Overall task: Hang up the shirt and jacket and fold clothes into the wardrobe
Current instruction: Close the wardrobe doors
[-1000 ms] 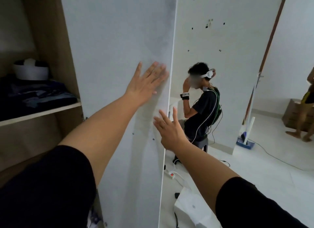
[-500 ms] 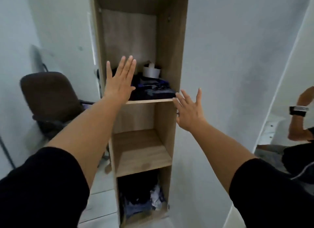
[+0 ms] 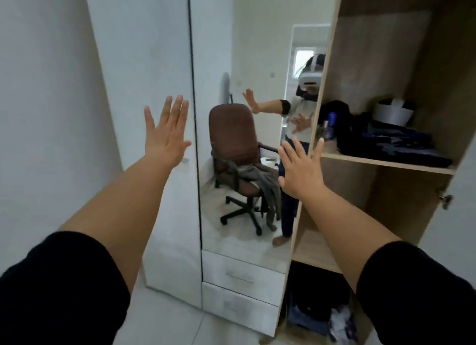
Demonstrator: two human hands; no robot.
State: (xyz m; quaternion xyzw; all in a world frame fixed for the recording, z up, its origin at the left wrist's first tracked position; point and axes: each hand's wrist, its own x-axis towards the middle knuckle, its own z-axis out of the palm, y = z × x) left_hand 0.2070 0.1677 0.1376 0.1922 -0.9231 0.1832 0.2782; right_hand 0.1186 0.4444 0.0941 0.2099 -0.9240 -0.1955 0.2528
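I face the wardrobe (image 3: 332,61), whose wooden right compartment stands open. Dark folded clothes (image 3: 391,145) lie on its upper shelf (image 3: 381,162). My left hand (image 3: 166,133) is raised with straight, spread fingers in front of the white door (image 3: 144,61), holding nothing. My right hand (image 3: 300,168) is also held up flat and empty, in front of the mirror door (image 3: 247,128) near the compartment's edge. The mirror reflects a brown office chair (image 3: 235,149) with a grey garment (image 3: 268,187) draped over its seat.
A white bowl-like container (image 3: 391,113) and a blue bottle (image 3: 331,120) stand on the upper shelf. A lower shelf (image 3: 309,252) is bare; dark and blue items (image 3: 316,311) fill the bottom. Two white drawers (image 3: 242,275) sit under the mirror. A door hinge (image 3: 445,198) juts out at right.
My view has swung left, from the open compartment to the mirror door and white door. Both hands stay raised, flat and empty.
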